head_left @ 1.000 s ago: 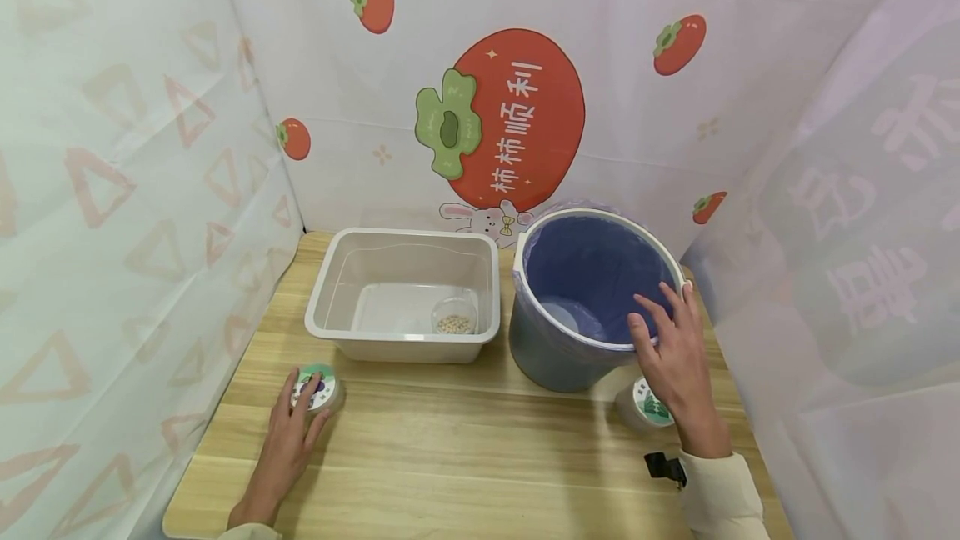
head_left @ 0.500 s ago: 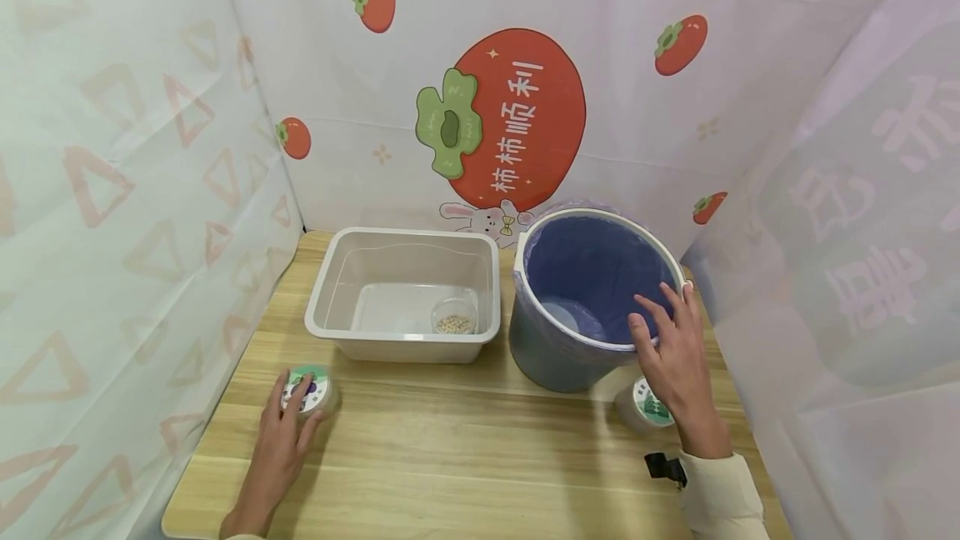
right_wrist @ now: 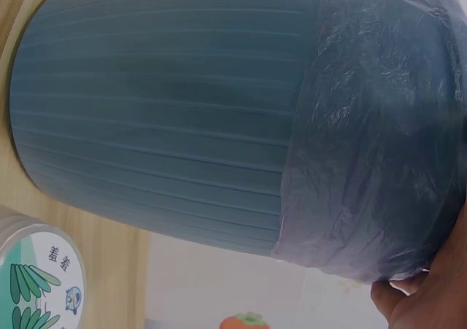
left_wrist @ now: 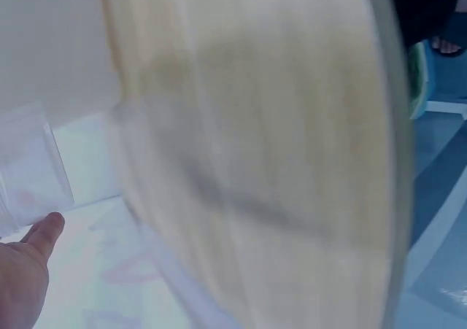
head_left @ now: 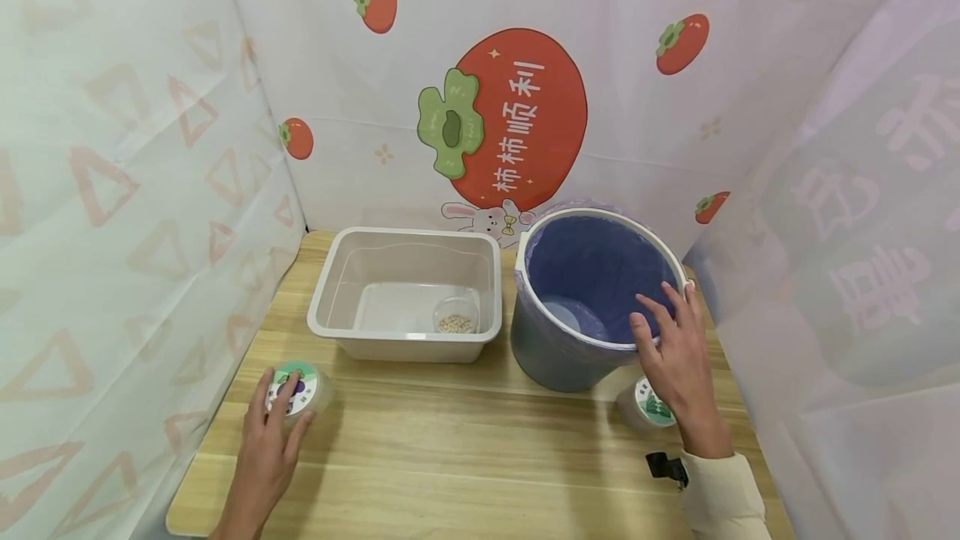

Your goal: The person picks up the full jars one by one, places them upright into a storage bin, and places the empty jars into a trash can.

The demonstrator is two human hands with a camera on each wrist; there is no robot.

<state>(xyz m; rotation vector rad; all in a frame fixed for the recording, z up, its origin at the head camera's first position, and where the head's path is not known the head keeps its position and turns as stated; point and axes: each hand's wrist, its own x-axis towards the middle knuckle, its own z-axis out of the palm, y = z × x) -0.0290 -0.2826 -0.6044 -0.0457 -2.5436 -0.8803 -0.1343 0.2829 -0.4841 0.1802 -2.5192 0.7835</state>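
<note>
My left hand [head_left: 264, 440] holds a round, clear jar [head_left: 321, 390] at the left of the table, fingers over its green-and-white label and thumb at its side. In the left wrist view the thumb [left_wrist: 45, 233] touches the jar's clear wall [left_wrist: 33, 168]. I cannot tell whether the jar's base touches the table. At the right, my right hand [head_left: 678, 365] grips the near right rim of a blue trash bin [head_left: 551, 357], some fingers over the opening and others outside. A thin purplish bag [right_wrist: 365, 132] lines the bin and folds over its rim.
A beige rectangular tub [head_left: 420, 348] stands left of the bin, with a small clear cup of pale beans [head_left: 456, 323] inside. A second labelled jar [head_left: 651, 405] stands by the bin, beneath the right forearm. Printed cloth walls [head_left: 360, 65] border the wooden table [head_left: 450, 457].
My left hand has moved to the left with the jar in its hold. The right hand stays at the bin's rim, and the bin, tub and second jar keep their places.
</note>
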